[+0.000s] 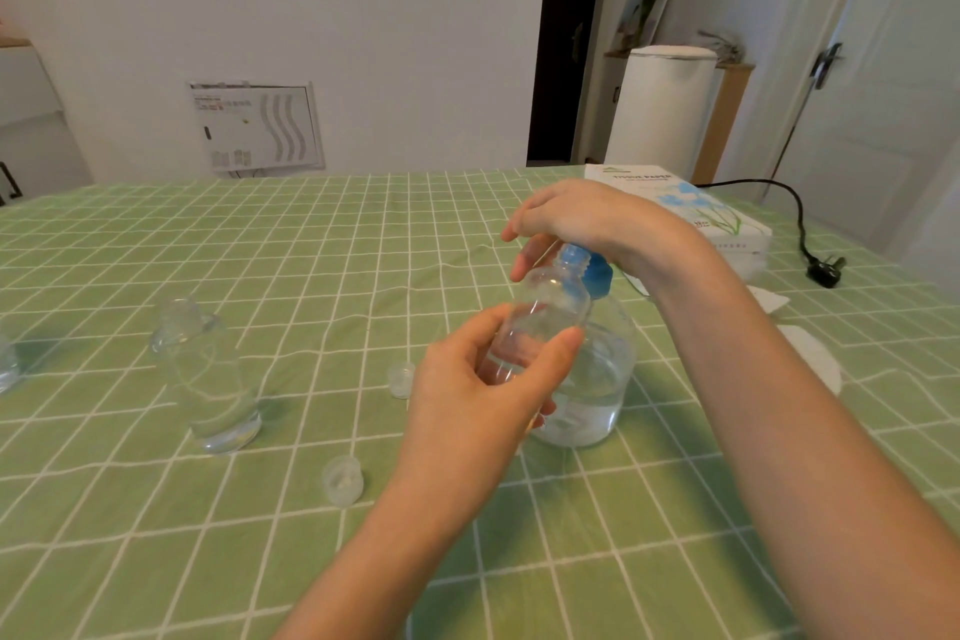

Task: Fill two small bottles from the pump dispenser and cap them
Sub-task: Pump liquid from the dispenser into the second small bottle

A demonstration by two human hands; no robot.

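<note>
The left hand (467,379) grips a clear small bottle (545,312), tilted, its open neck right at the blue pump head (597,273) of the pump dispenser (597,379), which stands on the green checked table (311,234). The right hand (587,218) rests on the pump head with its fingers relaxed, gripping nothing. A second bottle (208,369) stands uncapped well to the left. 2 loose lids lie between them: the far cap (401,378) and the near cap (343,479).

Green checked tablecloth (311,250) with pump dispenser (597,379), clear bottle (213,379), near cap (343,481), far cap (401,378), tissue box (727,229), plug (826,270).
</note>
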